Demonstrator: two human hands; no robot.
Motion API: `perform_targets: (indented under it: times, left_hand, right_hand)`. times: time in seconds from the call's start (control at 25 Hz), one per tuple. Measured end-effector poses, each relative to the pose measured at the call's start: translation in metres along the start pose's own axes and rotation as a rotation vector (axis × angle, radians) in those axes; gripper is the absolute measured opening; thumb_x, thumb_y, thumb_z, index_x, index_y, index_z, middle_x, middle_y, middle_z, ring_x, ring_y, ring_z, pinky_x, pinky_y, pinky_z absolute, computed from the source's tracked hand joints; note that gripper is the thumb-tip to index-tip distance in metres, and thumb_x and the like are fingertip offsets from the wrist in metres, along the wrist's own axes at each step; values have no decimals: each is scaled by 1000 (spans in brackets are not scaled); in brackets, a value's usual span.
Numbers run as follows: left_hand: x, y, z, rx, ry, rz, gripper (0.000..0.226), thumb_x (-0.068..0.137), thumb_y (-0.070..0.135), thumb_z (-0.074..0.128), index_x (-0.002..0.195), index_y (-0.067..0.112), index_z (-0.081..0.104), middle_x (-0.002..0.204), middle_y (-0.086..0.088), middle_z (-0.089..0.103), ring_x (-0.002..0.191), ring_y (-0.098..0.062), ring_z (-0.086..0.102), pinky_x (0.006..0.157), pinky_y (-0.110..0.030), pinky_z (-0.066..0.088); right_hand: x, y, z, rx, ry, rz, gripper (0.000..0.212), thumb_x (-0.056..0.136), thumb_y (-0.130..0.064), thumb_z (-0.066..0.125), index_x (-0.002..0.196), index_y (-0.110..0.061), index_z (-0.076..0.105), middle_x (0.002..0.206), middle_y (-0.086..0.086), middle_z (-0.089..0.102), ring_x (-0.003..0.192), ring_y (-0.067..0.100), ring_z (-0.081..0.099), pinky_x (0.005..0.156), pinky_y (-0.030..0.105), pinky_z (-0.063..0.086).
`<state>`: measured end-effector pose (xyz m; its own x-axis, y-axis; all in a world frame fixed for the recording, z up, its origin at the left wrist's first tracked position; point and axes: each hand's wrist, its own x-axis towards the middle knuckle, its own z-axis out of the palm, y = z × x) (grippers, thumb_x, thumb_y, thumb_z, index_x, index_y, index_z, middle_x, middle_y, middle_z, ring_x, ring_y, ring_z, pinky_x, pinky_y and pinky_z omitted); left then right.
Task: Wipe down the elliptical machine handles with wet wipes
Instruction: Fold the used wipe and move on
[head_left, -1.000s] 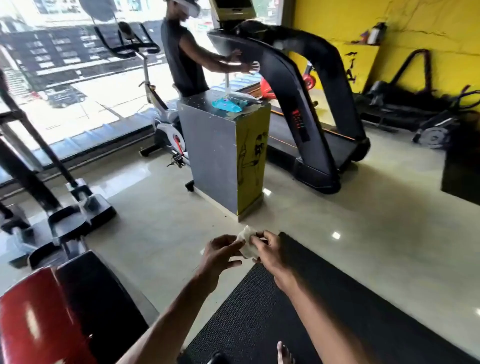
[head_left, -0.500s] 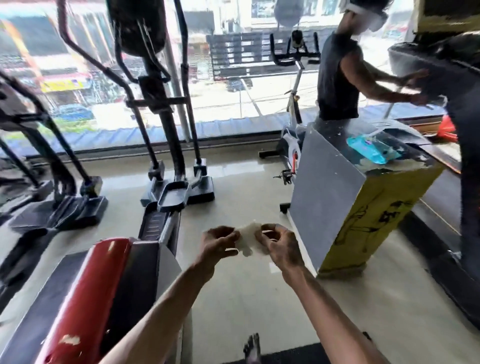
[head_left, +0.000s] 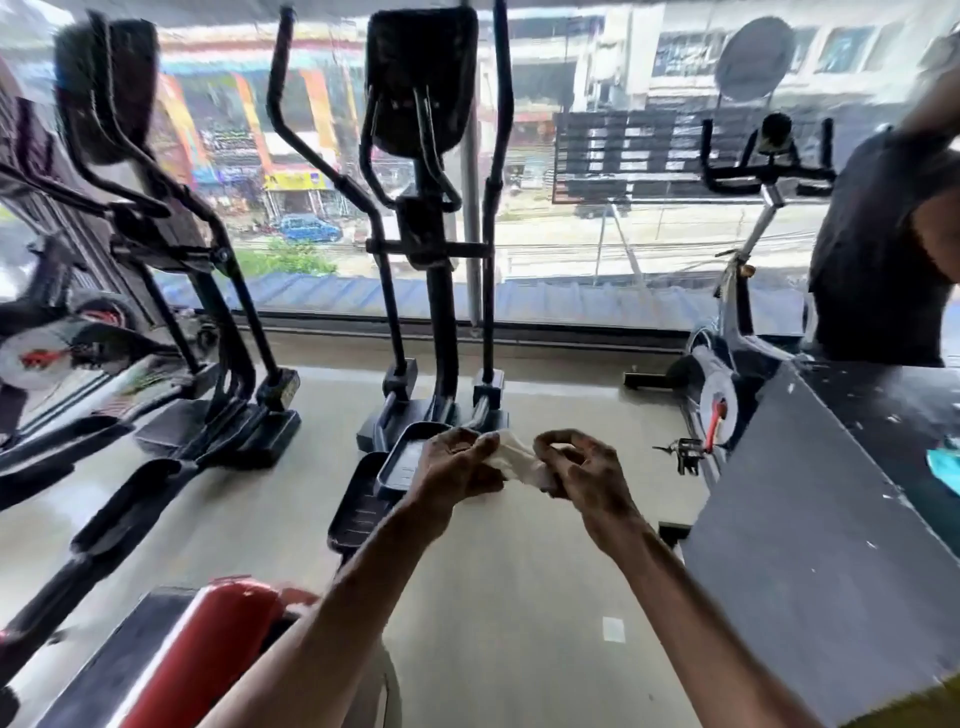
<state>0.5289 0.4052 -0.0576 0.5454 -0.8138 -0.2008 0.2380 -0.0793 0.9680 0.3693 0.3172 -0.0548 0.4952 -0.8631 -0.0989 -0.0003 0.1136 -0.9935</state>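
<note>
head cam | looks forward-down | elliptical machine (head_left: 434, 291) near, window (head_left: 571, 234) behind (edges probably motion-blurred) | single view

The white wet wipe (head_left: 519, 460) is crumpled and stretched between the left hand (head_left: 452, 470) and right hand (head_left: 584, 470), pinched by both. Beyond it stands the black elliptical machine (head_left: 423, 228) by the window, its 2 long handles (head_left: 283, 98) upright and curved, well apart from the wipe

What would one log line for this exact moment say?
phase: prep | left hand: pinches wet wipe | right hand: pinches its other end | elliptical handles: untouched, ahead
</note>
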Motion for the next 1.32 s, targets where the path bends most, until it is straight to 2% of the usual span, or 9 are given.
perform_targets:
  times: [0.24, 0.32, 0.44, 0.56, 0.68, 0.84, 1.0, 1.16, 1.32]
  left_hand:
    - [131, 47, -20, -91, 173, 90, 9, 94, 6, 71, 92, 9, 63, 65, -4, 61, 45, -12, 53, 41, -20, 42]
    - [179, 62, -25, -120, 203, 107, 8, 93, 11, 74, 90, 13, 66, 62, -5, 60, 45, -14, 45, 47, -22, 37]
    - [250, 84, -24, -142, 237, 122, 15, 92, 16, 74, 103, 5, 71, 73, -7, 67, 49, -10, 55, 47, -20, 43]
    - [315, 114, -29, -161, 243, 119, 16, 88, 21, 76, 97, 7, 75, 78, -7, 68, 57, -11, 52, 47, -16, 42]
    - [365, 138, -43, -165, 245, 159, 24, 80, 27, 77, 95, 9, 78, 78, -6, 68, 62, -14, 51, 52, -17, 43]
    - [423, 158, -65, -171, 222, 182, 26, 80, 28, 75, 99, 12, 82, 76, -6, 67, 56, -10, 49, 52, -16, 43]
    - [481, 174, -96, -175, 188, 157, 31, 83, 16, 76, 113, 5, 77, 87, -13, 68, 58, -11, 57, 52, -17, 50]
    - [545, 193, -132, -37, 175, 69, 22, 87, 3, 75, 108, 9, 78, 85, -5, 72, 63, -11, 60, 55, -19, 49]
    - [612, 220, -166, -31, 173, 45, 15, 90, 9, 73, 99, 17, 82, 80, -1, 69, 64, -9, 59, 61, -23, 48]
  right_hand:
    - [156, -31, 25, 64, -335, -38, 36, 89, 12, 61, 117, -6, 74, 105, 9, 79, 91, 19, 75, 82, 32, 61]
    - [215, -33, 41, -49, -322, -146, 32, 89, 11, 69, 109, -12, 78, 99, 5, 80, 87, 15, 74, 83, 36, 60]
    - [305, -40, 67, -108, -235, -222, 13, 88, -5, 80, 85, -18, 80, 79, -1, 77, 70, 11, 64, 74, 35, 52]
    - [389, -64, 90, -164, -216, -258, 18, 88, -17, 83, 75, -23, 73, 71, -6, 71, 61, 6, 59, 66, 27, 47]
    - [455, -93, 116, -110, -331, -269, 10, 92, -13, 78, 84, -15, 72, 70, -9, 70, 65, 8, 61, 65, 30, 53]
    - [525, -108, 158, 24, -395, -196, 8, 93, -9, 75, 88, -14, 73, 86, 11, 73, 84, 27, 67, 76, 47, 58]
    - [586, -115, 193, 81, -420, -97, 16, 100, -8, 65, 87, -10, 75, 88, 15, 73, 78, 24, 69, 64, 30, 59]
    - [654, -115, 234, 65, -407, 2, 19, 97, -12, 57, 90, -7, 74, 100, 25, 74, 94, 35, 70, 80, 42, 55]
    - [716, -118, 271, 37, -332, -67, 14, 98, -20, 71, 92, -6, 73, 97, 21, 76, 89, 35, 73, 81, 51, 63]
